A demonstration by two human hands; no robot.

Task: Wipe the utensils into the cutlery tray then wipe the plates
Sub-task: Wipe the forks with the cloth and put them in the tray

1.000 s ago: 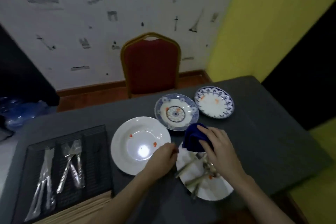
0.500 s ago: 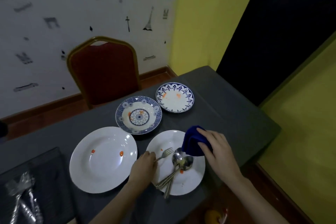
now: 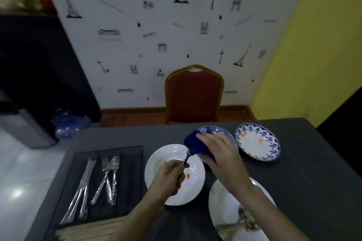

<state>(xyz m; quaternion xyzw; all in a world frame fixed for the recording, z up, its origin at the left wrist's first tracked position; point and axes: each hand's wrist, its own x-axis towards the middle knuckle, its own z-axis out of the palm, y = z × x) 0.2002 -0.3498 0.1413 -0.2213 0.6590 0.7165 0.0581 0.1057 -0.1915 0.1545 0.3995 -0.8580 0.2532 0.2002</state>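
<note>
Head view: the left hand (image 3: 170,177) grips a steel utensil (image 3: 187,159) by its handle above the white plate (image 3: 156,162), its head buried in the blue cloth (image 3: 195,144) that the right hand (image 3: 219,153) clasps. Four plates sit on the table (image 3: 305,182): two white, two blue-patterned (image 3: 273,146), with orange smears. The tray (image 3: 129,186) at left holds knives (image 3: 81,190) and two forks (image 3: 109,177). More utensils (image 3: 247,220) lie on the near plate (image 3: 221,205).

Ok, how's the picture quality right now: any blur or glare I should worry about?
Head view: dim overall; top-left corner smeared with motion blur; wide-angle bend at the edges. Glare spots on the floor; the cutlery tray utensils glint. The left hand and right hand with the blue cloth are soft but readable; the nearest plate is blurred.
</note>
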